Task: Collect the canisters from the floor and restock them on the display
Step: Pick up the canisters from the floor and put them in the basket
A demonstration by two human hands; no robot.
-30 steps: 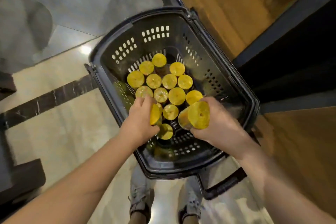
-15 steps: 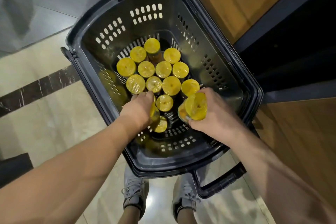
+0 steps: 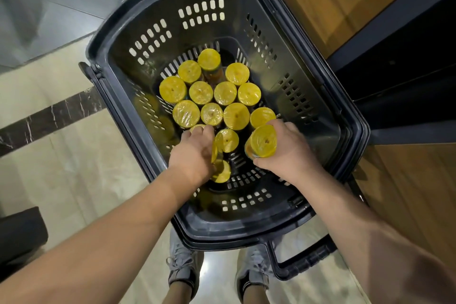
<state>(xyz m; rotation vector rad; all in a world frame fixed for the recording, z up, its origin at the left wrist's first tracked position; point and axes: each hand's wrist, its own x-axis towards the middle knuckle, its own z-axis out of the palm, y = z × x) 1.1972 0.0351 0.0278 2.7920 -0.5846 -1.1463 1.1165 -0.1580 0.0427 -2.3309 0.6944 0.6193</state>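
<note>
Right hand (image 3: 290, 153) grips a tilted yellow-lidded canister (image 3: 263, 141) near the shopping basket (image 3: 311, 106)'s right wall. Left hand (image 3: 193, 155) clasps a second canister (image 3: 213, 153) beside the packed cluster (image 3: 225, 93).

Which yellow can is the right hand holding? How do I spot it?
Find the big dark basket on the floor, then its near right side, where the right hand is. That hand grips one canister, tilted toward the camera and raised above the upright canisters packed together beside it.

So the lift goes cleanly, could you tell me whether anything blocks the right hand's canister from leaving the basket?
Nothing visible does: the right hand grips the canister, and the basket is open above it.
</note>
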